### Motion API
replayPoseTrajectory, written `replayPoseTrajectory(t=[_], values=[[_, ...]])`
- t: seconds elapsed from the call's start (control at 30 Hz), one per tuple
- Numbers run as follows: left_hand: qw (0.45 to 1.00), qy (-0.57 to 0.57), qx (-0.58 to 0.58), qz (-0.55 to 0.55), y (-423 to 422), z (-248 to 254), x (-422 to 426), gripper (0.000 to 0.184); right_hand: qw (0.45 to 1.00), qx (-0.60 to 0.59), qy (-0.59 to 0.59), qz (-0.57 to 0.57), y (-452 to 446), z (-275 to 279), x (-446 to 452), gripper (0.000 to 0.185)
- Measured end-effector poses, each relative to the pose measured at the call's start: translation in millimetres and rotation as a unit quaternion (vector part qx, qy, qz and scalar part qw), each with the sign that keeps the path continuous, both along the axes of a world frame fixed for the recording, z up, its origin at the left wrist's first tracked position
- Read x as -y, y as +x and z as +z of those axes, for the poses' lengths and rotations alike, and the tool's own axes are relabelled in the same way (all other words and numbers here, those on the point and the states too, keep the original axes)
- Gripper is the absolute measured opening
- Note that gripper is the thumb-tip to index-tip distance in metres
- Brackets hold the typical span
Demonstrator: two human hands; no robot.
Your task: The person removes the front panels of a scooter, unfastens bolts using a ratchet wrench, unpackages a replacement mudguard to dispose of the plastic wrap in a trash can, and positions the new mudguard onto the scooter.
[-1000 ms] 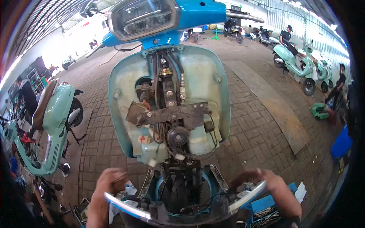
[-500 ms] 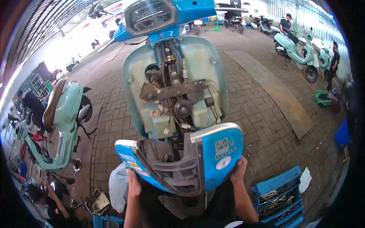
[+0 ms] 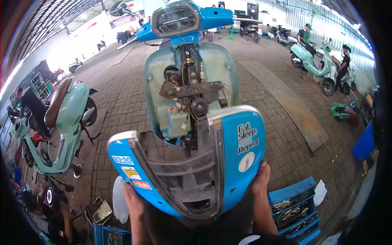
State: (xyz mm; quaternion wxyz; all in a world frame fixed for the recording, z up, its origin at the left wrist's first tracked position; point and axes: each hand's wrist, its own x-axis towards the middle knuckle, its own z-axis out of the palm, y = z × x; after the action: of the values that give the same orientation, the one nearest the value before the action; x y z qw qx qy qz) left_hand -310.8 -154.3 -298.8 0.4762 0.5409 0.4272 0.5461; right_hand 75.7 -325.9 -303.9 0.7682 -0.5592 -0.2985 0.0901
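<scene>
A blue scooter front panel (image 3: 241, 179), with stickers on both sides and a dark plastic centre, is held up in front of me. My left hand (image 3: 134, 199) grips its lower left edge, the fingers partly behind it. On the opposite lower edge, my right hand (image 3: 261, 177) is closed around the rim. Beyond the panel stands a scooter with a blue headlight housing (image 3: 175, 19). Its pale green leg shield (image 3: 218, 73) is uncovered, showing wiring, a dark metal bracket (image 3: 192, 90) and a round black horn (image 3: 199, 107). The panel hides the scooter's lower front.
A blue toolbox (image 3: 294, 208) with wrenches sits at lower right. At left stands a mint-green scooter (image 3: 67, 118), with people near it. Another green scooter (image 3: 318, 61) and people are at right. A metal plate (image 3: 281, 102) lies on the paving.
The panel has risen and tilted, so more of its front shows and it looks larger. Both hands keep hold of it. The view has shifted slightly.
</scene>
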Motion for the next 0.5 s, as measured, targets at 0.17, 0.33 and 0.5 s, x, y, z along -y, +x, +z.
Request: replayPoseTrajectory(t=[0.17, 0.33, 0.5], values=[[0.998, 0.058, 0.028, 0.022, -28, 28, 26, 0.055, 0.988, -0.068, 0.012, 0.139, -8, 48, 28, 0.073], [0.981, 0.188, 0.042, -0.028, -30, 64, 48, 0.066, 0.98, -0.154, 0.087, 0.086, -21, 106, 42, 0.077], [0.968, 0.235, 0.077, -0.044, -14, 114, 53, 0.102, 0.965, -0.137, 0.178, 0.134, -8, 135, 63, 0.072]])
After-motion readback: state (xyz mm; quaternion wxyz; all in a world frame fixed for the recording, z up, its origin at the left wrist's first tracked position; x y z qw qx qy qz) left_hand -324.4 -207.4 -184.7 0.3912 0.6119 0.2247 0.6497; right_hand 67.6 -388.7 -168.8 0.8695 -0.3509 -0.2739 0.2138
